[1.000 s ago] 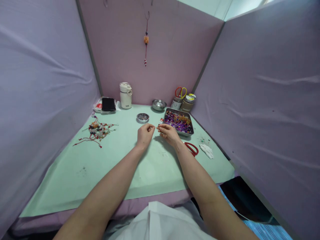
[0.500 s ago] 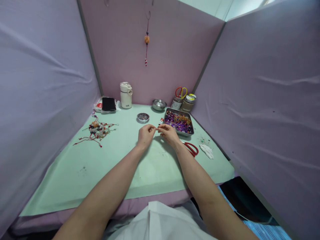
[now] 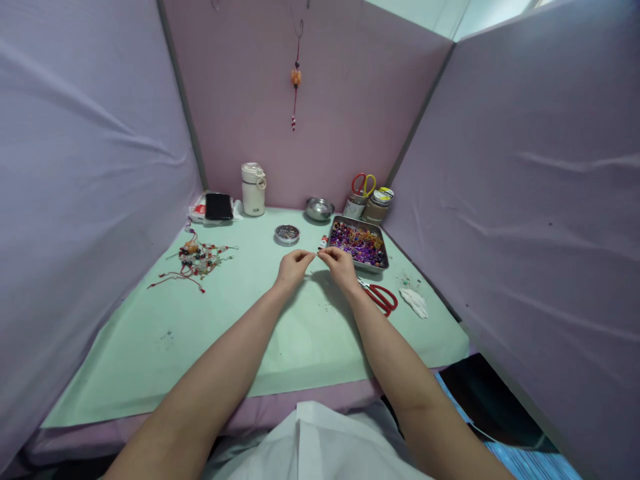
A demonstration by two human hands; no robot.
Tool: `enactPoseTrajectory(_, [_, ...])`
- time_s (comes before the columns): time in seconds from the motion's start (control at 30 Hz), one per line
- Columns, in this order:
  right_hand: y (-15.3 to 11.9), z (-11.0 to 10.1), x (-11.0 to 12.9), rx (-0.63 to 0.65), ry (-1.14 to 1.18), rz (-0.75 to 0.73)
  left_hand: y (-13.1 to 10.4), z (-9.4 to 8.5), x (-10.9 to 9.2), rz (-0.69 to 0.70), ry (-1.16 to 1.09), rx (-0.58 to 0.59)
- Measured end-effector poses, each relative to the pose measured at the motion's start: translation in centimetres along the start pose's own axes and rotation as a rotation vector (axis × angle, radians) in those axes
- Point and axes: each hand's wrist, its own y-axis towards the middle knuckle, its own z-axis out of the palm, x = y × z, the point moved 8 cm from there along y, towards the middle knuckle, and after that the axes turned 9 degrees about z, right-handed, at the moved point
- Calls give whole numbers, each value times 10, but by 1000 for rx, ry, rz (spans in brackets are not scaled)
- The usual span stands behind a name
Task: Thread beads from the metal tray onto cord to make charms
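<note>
My left hand [image 3: 294,268] and my right hand [image 3: 341,267] meet fingertip to fingertip above the middle of the table, thumbs and forefingers pinched. Between them is something too small to name. Just beyond my right hand stands a metal tray [image 3: 385,265] heaped with purple, dark and gold beads and cords. Red-handled scissors [image 3: 383,298] lie beside my right wrist, blades partly hidden behind it. A small round clear dish [image 3: 287,235] with tiny dark and silvery pieces sits beyond my left hand.
Finished-looking beaded cords [image 3: 197,260] lie in a heap at left. A white bottle [image 3: 253,190], black phone-like slab [image 3: 219,207], steel bowl [image 3: 319,209] and jars [image 3: 376,207] stand along the back. A crumpled white cloth [image 3: 413,303] lies right. One beaded pendant [image 3: 296,79] hangs on the wall.
My right-hand fingers have curled in closer, and the fingertips of both hands stay together. The view has shifted slightly; more of the scissors shows.
</note>
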Motion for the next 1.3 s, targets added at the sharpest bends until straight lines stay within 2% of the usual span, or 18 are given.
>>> enactPoseTrajectory(0.13, [-5,-3,15,-52,-141,-178,-3,3,10,-196,-227,-18])
enactPoseTrajectory(0.3, [-13,-5,29,-89,-226,-317,-3,6,9,-243,-353,-13])
enactPoseTrajectory(0.5, [-12,-6,29,-104,-256,-297,-3,8,9,-217,-378,13])
enactPoseTrajectory(0.63, [-9,-5,24,-78,-261,-271,-5,5,9,-183,-239,26])
enactPoseTrajectory(0.87, [-7,-1,21,-15,-246,-196,-3,-2,4,-117,-101,-24])
enactPoseTrajectory(0.93, [-4,-12,25,-65,-231,-169,-2,-4,3,-101,-77,-37])
enactPoseTrajectory(1.03, [6,-47,31,-230,-237,-123,-2,-7,2,-103,-56,-54])
enactPoseTrajectory(1.1, [17,-69,32,-289,-284,-89,-2,-8,4,-117,-55,-60])
enactPoseTrajectory(1.2, [40,-83,25,-228,-449,-33,-2,-9,7,-121,-55,-70])
enactPoseTrajectory(1.3, [60,-75,9,-83,-672,10,-2,-9,10,-121,-49,-71])
